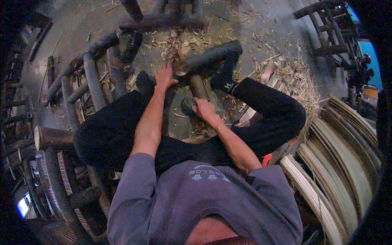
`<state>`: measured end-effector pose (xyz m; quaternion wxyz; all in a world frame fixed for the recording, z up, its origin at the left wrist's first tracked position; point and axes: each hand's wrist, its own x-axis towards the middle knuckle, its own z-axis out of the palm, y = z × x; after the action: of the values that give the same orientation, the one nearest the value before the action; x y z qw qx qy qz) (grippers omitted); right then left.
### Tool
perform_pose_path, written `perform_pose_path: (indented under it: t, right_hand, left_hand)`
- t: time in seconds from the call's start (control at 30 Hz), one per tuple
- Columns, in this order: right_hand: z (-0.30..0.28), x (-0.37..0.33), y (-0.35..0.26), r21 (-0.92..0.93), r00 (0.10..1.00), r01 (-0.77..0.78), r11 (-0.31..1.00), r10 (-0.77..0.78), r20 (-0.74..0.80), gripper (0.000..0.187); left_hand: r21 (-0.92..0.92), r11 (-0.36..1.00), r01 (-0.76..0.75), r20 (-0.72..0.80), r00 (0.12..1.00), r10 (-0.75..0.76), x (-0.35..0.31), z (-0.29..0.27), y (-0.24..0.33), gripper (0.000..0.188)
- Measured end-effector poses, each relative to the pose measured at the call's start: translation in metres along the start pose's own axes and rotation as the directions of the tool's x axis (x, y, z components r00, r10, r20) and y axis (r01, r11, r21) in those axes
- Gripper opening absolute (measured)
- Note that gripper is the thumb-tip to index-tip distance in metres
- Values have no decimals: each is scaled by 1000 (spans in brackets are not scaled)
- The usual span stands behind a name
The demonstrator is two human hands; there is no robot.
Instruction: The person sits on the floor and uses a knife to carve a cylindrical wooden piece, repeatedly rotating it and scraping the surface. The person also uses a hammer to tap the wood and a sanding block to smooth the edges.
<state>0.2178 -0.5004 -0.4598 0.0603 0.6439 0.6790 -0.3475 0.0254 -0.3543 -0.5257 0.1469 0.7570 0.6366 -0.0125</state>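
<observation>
A thick dark-barked log point(212, 57) with a pale cut end lies tilted between my legs. A shorter wooden post point(198, 87) runs from under it toward me. My left hand point(164, 76) is beside the log's cut end, fingers stretched forward and apart, thumb close to the bark. My right hand point(205, 109) is closed at the near end of the post, next to a dark, blurred object point(188, 106). What its fingers hold I cannot make out.
Wood shavings point(192, 41) litter the grey floor, with a larger heap point(292, 77) at my right. Bundles of long, thin strips point(326, 155) curve along the right side. Bark-covered wooden frames point(94, 73) stand at left, ahead and far right. My bent legs flank the log.
</observation>
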Motion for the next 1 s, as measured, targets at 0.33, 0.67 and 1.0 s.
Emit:
perform_pose_path:
  t: [0.33, 0.67, 1.0]
  right_hand:
    - [-202, 12, 27, -157, 566, 330, 931, -328, -756, 48]
    - [-406, -24, -27, -601, 857, 281, 748, -478, -194, 106]
    - [-483, -20, -107, -721, 315, 56, 691, -697, -644, 115]
  left_hand:
    - [-32, 999, -3, -244, 970, -5, 6, -60, 41, 91]
    - [385, 852, -355, -777, 374, 506, 40, -300, 61, 56]
    - [472, 880, -52, -867, 152, 474, 44, -474, 26, 78]
